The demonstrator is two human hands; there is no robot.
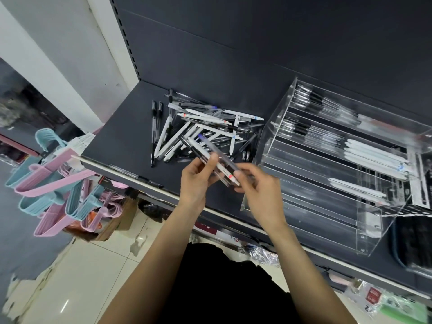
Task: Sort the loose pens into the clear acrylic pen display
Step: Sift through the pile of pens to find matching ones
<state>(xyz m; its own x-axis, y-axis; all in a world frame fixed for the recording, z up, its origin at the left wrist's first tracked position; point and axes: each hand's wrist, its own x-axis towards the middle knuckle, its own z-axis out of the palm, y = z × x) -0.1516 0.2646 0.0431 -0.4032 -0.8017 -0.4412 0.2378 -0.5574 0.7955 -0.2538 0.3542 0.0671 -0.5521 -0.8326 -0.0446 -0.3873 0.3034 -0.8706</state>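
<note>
A heap of loose pens, black, clear and white, lies on the dark shelf. To its right stands the clear acrylic pen display, its stepped rows partly filled with clear pens at the back and white pens further right. My left hand grips a small bundle of pens in front of the heap, one with a blue tip and one white with a red band. My right hand pinches the near end of that bundle, close to the display's left wall.
Pink and blue plastic hangers hang off the shelf's left end. A single black pen lies along the shelf's front lip. A dark basket sits right of the display. Tiled floor and packaged goods are below.
</note>
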